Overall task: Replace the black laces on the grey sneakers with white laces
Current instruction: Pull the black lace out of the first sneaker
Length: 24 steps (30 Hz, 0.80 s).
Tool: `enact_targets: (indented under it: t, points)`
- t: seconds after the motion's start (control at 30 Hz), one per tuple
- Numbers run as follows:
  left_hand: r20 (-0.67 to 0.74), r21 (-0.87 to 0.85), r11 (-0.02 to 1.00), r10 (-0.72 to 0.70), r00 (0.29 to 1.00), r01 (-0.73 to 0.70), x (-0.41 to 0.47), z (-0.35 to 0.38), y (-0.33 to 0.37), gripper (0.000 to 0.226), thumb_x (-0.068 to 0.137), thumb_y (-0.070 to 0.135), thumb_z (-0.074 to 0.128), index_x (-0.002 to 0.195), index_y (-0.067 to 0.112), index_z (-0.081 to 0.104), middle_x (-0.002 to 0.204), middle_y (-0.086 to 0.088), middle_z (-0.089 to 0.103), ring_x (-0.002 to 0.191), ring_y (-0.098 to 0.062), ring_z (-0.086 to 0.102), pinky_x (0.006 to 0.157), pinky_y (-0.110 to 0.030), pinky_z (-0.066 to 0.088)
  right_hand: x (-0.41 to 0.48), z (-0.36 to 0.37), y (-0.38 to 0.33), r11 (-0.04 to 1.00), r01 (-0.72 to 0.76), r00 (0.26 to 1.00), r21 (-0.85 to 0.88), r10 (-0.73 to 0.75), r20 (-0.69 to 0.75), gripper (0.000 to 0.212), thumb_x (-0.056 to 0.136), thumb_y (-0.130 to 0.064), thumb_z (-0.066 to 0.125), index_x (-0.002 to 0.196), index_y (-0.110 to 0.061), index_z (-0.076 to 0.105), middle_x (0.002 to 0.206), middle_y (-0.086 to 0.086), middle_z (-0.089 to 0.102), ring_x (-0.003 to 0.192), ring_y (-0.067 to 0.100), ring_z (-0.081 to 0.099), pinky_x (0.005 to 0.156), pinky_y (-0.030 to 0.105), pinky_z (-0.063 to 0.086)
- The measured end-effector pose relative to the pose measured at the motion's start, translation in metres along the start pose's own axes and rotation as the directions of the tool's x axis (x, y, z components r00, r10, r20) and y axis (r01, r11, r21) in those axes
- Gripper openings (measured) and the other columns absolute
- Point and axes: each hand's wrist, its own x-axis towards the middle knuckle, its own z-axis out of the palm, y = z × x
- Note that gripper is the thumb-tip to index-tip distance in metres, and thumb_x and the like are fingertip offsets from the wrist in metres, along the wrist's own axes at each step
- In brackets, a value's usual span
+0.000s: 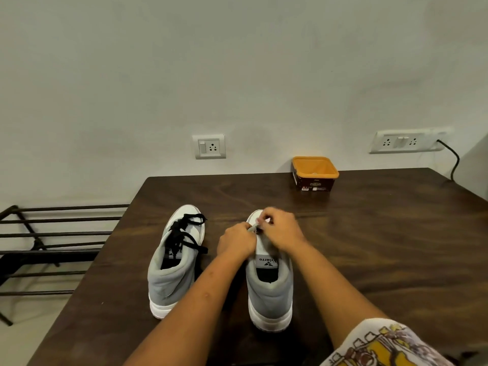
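Head view: two grey high-top sneakers with white soles stand side by side on dark wooden surface (383, 233), toes toward wall. Left grey sneaker (171, 262) carries loosened black laces (184, 233). Right grey sneaker (269, 286) shows no lace over its tongue. Both hands work at its toe-end eyelets: left hand (236, 240) is curled tight, and right hand (280, 228) fingers (265, 216) pinch a thin lace end (254, 227) between the two hands. It looks pale with a dark bit, but it is too small to tell the colour for sure. Step looks like threading the lowest eyelets. Pinch close to the tip, feed straight through the hole, pull both sides even, keep the lace flat. Orange-rimmed brown plastic tub (314, 171) sits well apart at the back.
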Motion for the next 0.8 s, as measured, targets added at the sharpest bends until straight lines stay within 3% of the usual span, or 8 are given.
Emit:
enact_targets:
  t: [0.1,0.37,0.47,0.53,0.6,0.7,0.73,0.8]
  points:
    - [0.006,-0.017,1.000,0.001,1.000,-0.001,0.001,0.001,-0.001,0.028,0.093,0.028,0.041,0.111,0.024,0.062,0.122,-0.010,0.061,0.113,-0.033,0.054,0.087,-0.034,0.042,-0.004,0.006,-0.012,0.905,0.044,0.996,-0.424,-0.009,0.085,0.018,0.089,-0.019,0.053,0.100,-0.017,0.067,0.107,0.008,0.067,0.101,0.031,0.062,0.078,0.032,0.046]
    - [0.011,-0.033,0.999,0.003,1.000,-0.003,0.001,0.000,-0.003,0.027,0.093,0.031,0.041,0.109,0.027,0.063,0.118,-0.010,0.062,0.108,-0.032,0.056,0.085,-0.034,0.043,-0.006,0.011,-0.012,0.838,0.020,1.000,-0.546,-0.015,0.013,0.018,0.094,-0.021,0.047,0.096,-0.022,0.066,0.104,0.003,0.068,0.101,0.025,0.062,0.079,0.033,0.033]
    - [0.014,-0.039,0.999,-0.013,1.000,0.013,0.002,-0.001,-0.003,0.029,0.095,0.033,0.041,0.114,0.025,0.062,0.122,-0.011,0.061,0.112,-0.033,0.055,0.089,-0.035,0.043,-0.005,0.014,-0.005,0.960,-0.137,0.987,-0.244,0.113,-0.112,0.020,0.097,-0.030,0.047,0.091,-0.026,0.066,0.102,-0.003,0.061,0.097,0.018,0.055,0.082,0.034,0.030]
    - [0.019,-0.040,0.999,-0.021,1.000,0.022,0.001,-0.002,-0.002,0.030,0.094,0.028,0.042,0.116,0.025,0.061,0.124,-0.011,0.059,0.112,-0.033,0.054,0.090,-0.035,0.043,-0.003,0.011,0.000,0.941,-0.182,0.965,0.284,0.227,-0.135,0.022,0.100,-0.023,0.043,0.085,-0.022,0.059,0.100,0.006,0.058,0.083,0.015,0.051,0.075,0.027,0.040]
    - [0.025,-0.033,0.999,-0.027,0.999,0.028,0.001,-0.002,-0.001,0.032,0.093,0.026,0.042,0.119,0.026,0.060,0.126,-0.011,0.058,0.113,-0.033,0.054,0.091,-0.035,0.043,-0.004,-0.002,-0.002,0.498,-0.141,0.914,0.856,0.398,-0.082,0.025,0.103,-0.015,0.037,0.081,-0.015,0.050,0.085,0.014,0.060,0.067,0.015,0.054,0.060,0.020,0.047]
    - [0.026,-0.018,0.999,-0.037,0.999,0.038,0.002,-0.001,-0.001,0.034,0.092,0.025,0.043,0.122,0.023,0.059,0.128,-0.012,0.057,0.115,-0.034,0.053,0.092,-0.035,0.043,-0.005,-0.020,-0.003,-0.017,-0.034,0.879,0.999,0.475,0.038,0.026,0.104,-0.018,0.033,0.081,-0.015,0.045,0.056,0.003,0.044,0.045,0.011,0.043,0.056,0.025,0.045]
    - [0.026,-0.017,0.999,-0.041,0.999,0.042,0.003,-0.001,-0.001,0.034,0.092,0.025,0.043,0.121,0.023,0.059,0.128,-0.012,0.057,0.115,-0.034,0.053,0.092,-0.035,0.043,-0.003,-0.020,0.000,0.036,-0.056,0.882,0.998,0.470,0.033,0.027,0.104,-0.019,0.034,0.080,-0.016,0.046,0.054,0.000,0.039,0.042,0.009,0.036,0.057,0.027,0.042]
    - [0.025,-0.017,0.999,-0.048,0.999,0.049,0.004,0.000,-0.001,0.034,0.092,0.025,0.042,0.121,0.023,0.060,0.127,-0.012,0.057,0.115,-0.034,0.053,0.091,-0.035,0.043,-0.003,-0.017,0.006,0.568,-0.164,0.935,0.807,0.349,-0.056,0.027,0.101,-0.018,0.041,0.077,-0.018,0.053,0.062,-0.001,0.047,0.051,0.010,0.042,0.061,0.032,0.041]
